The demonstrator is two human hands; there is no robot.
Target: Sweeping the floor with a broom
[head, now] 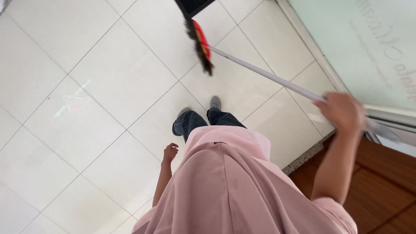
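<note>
The right hand point(343, 111) is wrapped around the upper part of a pale broom handle point(264, 73), one-handed, while the left hand point(170, 151) hangs loose by the hip with the fingers lightly curled and nothing in them. The broom head point(201, 45), red-backed with dark bristles, sits out in front on the white tiled floor point(108, 86), just beside a dark mat point(193, 6) at the far edge of the tiles, and it looks blurred, so I'd judge it is mid-sweep. With only one hand that high on the handle, control of the head seems weak to me: the bristles could skate over the tiles or snag the mat's edge and flip its corner. The handle end pokes back past the hand toward the frosted glass panel point(368, 47) along the right edge of the floor, and a wide swing might knock it. The grey shoes point(215, 103) stand near a joint in the tiles, and the wooden flooring point(381, 182) starts just behind, past a speckled strip that may be a threshold, so a backward step could catch there.
</note>
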